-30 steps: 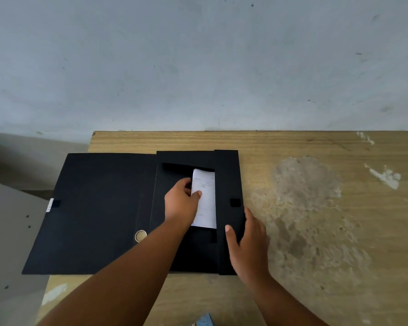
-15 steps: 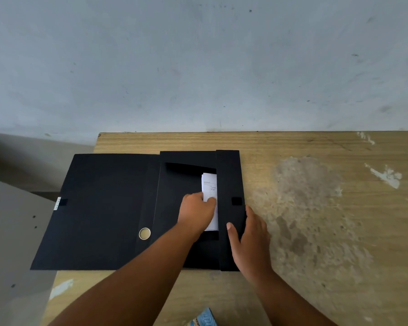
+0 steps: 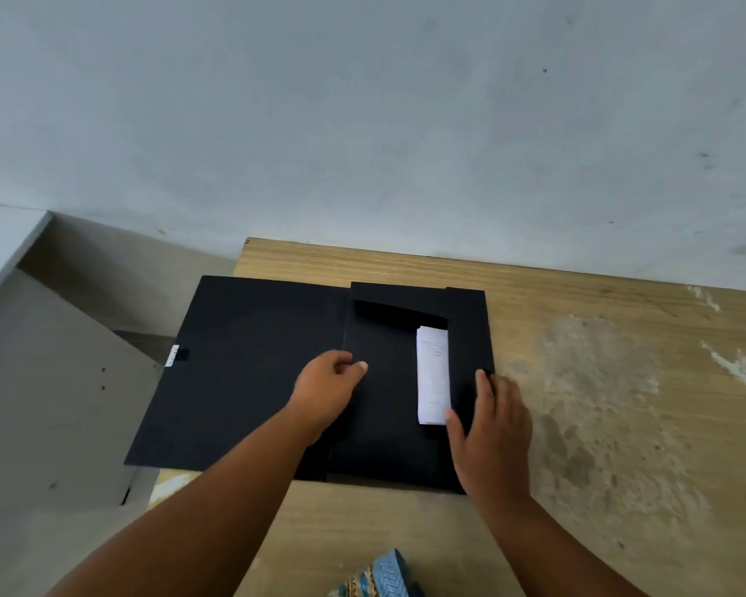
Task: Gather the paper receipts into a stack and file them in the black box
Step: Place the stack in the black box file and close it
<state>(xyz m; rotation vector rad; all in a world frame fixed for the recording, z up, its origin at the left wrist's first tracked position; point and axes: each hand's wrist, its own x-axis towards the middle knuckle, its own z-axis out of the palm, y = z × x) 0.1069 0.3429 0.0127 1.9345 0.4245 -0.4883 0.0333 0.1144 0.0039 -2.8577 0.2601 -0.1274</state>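
- Head view: a flat, matte black cardboard box [image 3: 388, 407] lay opened out on a worn wooden surface [image 3: 599, 424] with pale grain lines, a grey scuffed patch and white paint flecks at right.
- The box's wide rectangular lid panel [image 3: 242, 372] was spread to the left, overhanging the surface's left edge; a small white label [image 3: 173, 354] sat at its far-left edge, its print too small to read.
- A narrow white stack of paper receipts [image 3: 432, 374] lay inside the box tray, against the right side flap [image 3: 466, 338]; its long axis ran away from the person, toward the wall. Faint printed lines showed on top, not legible.
- The left hand [image 3: 326, 389] rested on the black panel at the tray's left side, fingers curled loosely inward with the thumb forward, and nothing was seen gripped in it.
- The right hand [image 3: 492, 428] lay flat and spread on the right side flap, thumb just beside the receipts' near end, pressing rather than holding.
- A blue patterned cloth [image 3: 380, 575] showed at the bottom edge.
- A rough grey plastered wall [image 3: 362, 122] rose behind.
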